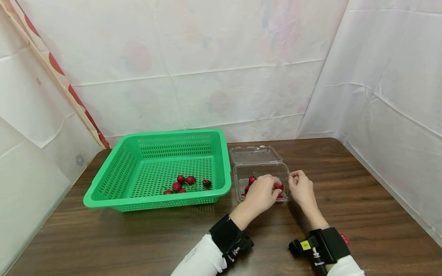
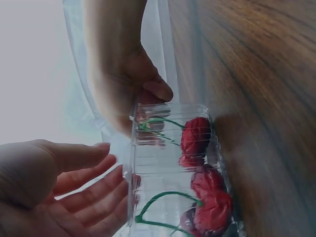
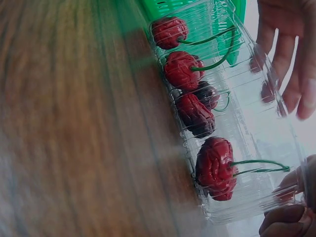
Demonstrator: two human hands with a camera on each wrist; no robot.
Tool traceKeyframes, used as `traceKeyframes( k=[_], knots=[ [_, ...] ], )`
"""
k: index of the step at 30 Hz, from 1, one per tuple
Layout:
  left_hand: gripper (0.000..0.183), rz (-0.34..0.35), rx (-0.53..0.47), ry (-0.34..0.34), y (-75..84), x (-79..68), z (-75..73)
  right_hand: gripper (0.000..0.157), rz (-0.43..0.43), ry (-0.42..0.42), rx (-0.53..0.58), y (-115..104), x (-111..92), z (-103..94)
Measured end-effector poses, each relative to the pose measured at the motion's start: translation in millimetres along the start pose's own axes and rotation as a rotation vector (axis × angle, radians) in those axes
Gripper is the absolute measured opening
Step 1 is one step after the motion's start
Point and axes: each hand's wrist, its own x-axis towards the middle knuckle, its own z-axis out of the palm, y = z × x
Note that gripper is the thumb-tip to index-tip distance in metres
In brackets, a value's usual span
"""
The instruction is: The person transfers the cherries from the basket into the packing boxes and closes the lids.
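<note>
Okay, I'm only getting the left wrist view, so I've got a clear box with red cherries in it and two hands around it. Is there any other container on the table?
Observer: Yes, the head view shows a green basket on the table, to the left of the clear box.
Operator: Is there anything in that basket?
Observer: Yes, several red cherries lie in its near right-hand part.
Operator: And does my clear box have a lid? I can't make one out.
Observer: It does: the clear lid is open, lying back on the box's far side.
</note>
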Motion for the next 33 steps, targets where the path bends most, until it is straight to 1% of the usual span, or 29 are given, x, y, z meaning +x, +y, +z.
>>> traceKeyframes(
  k=[4, 8, 15, 18, 26, 33],
  knots=[
    [0.011, 0.0, 0.006, 0.079, 1.2, -5.8, -5.8, 0.019, 0.0, -0.001, 0.001, 0, 0, 0.7],
    [0.01, 0.018, 0.032, 0.145, 1.5, -12.5, -14.2, 0.018, -0.006, 0.01, 0.002, 0, 0, 1.4],
    [0.007, 0.048, 0.116, 0.25, -1.2, -23.2, -31.1, 0.019, -0.001, 0.006, 0.001, 1, 0, 2.2],
    [0.006, 0.044, 0.143, 0.27, -4.3, -28.1, -39.0, 0.019, 0.004, 0.006, 0.002, 2, 1, 2.3],
    [0.006, 0.033, 0.17, 0.317, -14.2, -40.3, -58.8, 0.019, -0.001, 0.011, 0.003, 2, 0, 0.7],
    [0.004, 0.012, 0.229, 0.35, -32.9, -48.6, -73.6, 0.019, -0.002, 0.01, 0.002, 2, 0, 1.0]
  ],
)
